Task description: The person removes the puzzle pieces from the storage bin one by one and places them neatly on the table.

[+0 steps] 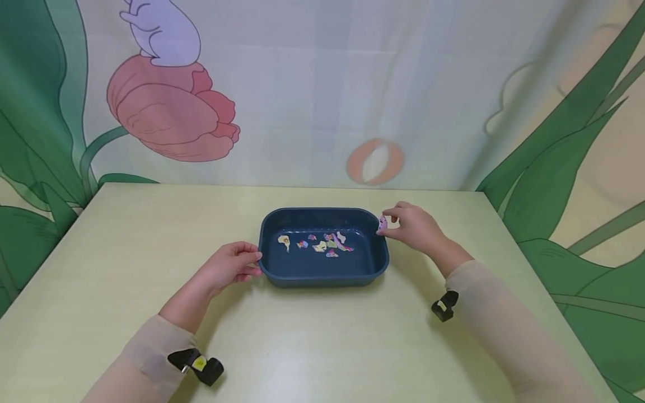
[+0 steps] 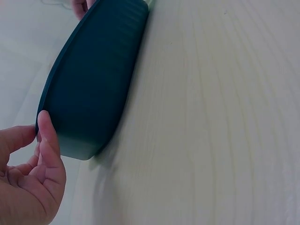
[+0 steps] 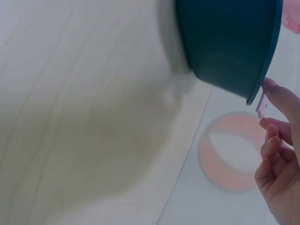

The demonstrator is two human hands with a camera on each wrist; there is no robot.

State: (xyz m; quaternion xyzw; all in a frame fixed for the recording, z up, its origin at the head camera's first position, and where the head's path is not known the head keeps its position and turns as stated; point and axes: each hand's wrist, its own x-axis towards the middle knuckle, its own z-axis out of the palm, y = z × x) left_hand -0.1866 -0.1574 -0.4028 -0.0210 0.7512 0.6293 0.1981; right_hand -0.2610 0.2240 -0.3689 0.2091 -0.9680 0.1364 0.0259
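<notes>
A dark blue rectangular plastic tub (image 1: 322,279) with rounded corners sits on the table. My left hand (image 1: 233,263) pinches its left rim, thumb on one side and fingers along the outer wall. Over at the right rim, my right hand (image 1: 414,228) pinches a small pinkish-purple sticker (image 1: 382,223) between thumb and index finger. In the right wrist view this sticker (image 3: 263,107) appears thin, edge-on, close beside the tub's rim. Several small colourful stickers lie on the tub floor, among them a yellowish one (image 1: 284,241) at left and a long pink-purple one (image 1: 341,244).
The pale wooden table (image 1: 312,341) reaches back to a printed cloth backdrop (image 1: 312,101) with a flower and leaves. Black wrist cameras are strapped on both sleeves, the left camera (image 1: 196,365) and the right camera (image 1: 445,305).
</notes>
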